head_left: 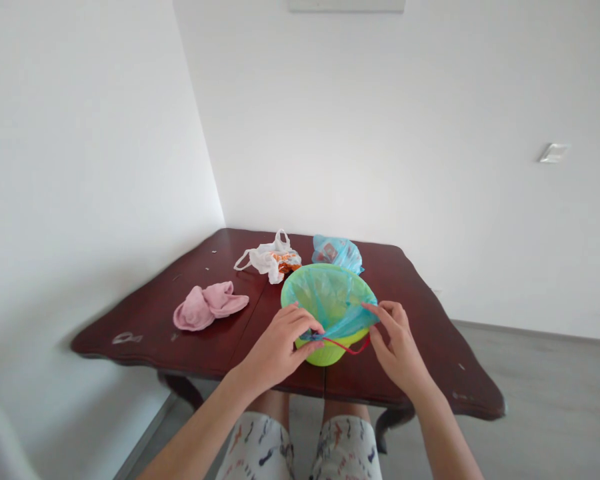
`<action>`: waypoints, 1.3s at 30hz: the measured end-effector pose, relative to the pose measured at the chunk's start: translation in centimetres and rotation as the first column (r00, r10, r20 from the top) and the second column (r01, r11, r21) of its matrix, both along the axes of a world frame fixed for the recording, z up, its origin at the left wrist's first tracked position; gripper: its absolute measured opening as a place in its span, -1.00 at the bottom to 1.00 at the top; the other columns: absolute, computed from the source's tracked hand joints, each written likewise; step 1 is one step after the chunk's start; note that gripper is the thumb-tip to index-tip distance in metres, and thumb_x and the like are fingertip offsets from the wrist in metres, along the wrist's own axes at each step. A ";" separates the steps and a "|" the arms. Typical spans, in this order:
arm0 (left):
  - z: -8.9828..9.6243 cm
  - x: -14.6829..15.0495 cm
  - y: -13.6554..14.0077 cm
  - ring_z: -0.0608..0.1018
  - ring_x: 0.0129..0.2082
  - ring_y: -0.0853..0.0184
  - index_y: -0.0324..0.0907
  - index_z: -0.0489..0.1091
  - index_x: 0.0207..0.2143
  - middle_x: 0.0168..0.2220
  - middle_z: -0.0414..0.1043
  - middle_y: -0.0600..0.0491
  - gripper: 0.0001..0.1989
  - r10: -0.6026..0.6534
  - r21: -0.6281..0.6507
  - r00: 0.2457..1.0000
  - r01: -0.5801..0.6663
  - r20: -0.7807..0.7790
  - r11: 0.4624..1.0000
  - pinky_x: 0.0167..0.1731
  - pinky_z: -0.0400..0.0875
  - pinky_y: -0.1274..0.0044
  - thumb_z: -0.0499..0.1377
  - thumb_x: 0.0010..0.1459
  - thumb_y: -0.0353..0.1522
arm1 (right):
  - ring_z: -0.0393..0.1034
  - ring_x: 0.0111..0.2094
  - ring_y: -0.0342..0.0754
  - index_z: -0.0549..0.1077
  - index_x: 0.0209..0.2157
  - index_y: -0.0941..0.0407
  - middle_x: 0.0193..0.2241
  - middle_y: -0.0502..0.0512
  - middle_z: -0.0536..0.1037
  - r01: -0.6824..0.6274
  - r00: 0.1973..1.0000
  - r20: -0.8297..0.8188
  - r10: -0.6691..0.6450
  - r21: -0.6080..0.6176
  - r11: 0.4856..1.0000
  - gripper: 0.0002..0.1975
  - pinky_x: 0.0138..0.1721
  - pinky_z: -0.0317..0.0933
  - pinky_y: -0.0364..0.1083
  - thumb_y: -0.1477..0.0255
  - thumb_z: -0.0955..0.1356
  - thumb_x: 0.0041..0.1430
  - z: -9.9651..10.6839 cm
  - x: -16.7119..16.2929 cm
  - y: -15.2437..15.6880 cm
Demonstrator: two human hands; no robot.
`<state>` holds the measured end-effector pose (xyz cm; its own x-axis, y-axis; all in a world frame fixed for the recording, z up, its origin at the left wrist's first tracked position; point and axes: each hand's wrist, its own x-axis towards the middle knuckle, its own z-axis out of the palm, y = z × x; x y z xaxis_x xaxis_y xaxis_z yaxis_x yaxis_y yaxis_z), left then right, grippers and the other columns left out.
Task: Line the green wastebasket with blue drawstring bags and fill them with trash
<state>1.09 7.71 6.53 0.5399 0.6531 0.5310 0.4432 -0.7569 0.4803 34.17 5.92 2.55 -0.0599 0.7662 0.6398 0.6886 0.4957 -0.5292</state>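
A lime-green bucket point(326, 354) stands near the front edge of the table, lined with a thin blue bin bag point(347, 323). A red drawstring point(347, 348) hangs in a loop outside the front rim. My left hand point(294, 333) pinches the bag's edge at the front left of the rim. On the right side, my right hand point(393, 340) grips the bag between thumb and fingers at the rim. Between both hands the bag's edge is stretched across the front of the bucket. The bucket's bottom inside is hidden by the bag.
The dark red wooden table point(155, 313) has wavy edges. A pink cloth point(209, 305) lies at the left. Behind the bucket are a crumpled white carrier bag point(270, 260) with orange print and a filled blue plastic bag point(337, 252). White walls stand behind and left.
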 end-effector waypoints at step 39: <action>4.8 2.0 8.9 0.79 0.17 -0.04 -0.05 0.73 0.24 0.15 0.81 -0.13 -0.64 -0.192 -0.160 0.851 0.129 -0.489 0.979 0.34 0.58 0.13 0.19 0.69 -0.16 | 0.64 0.24 0.20 0.62 0.16 0.03 0.16 0.30 0.71 -0.143 0.976 0.175 0.133 0.043 0.989 -0.75 0.34 0.53 0.24 0.41 0.30 0.70 5.1 -1.2 4.1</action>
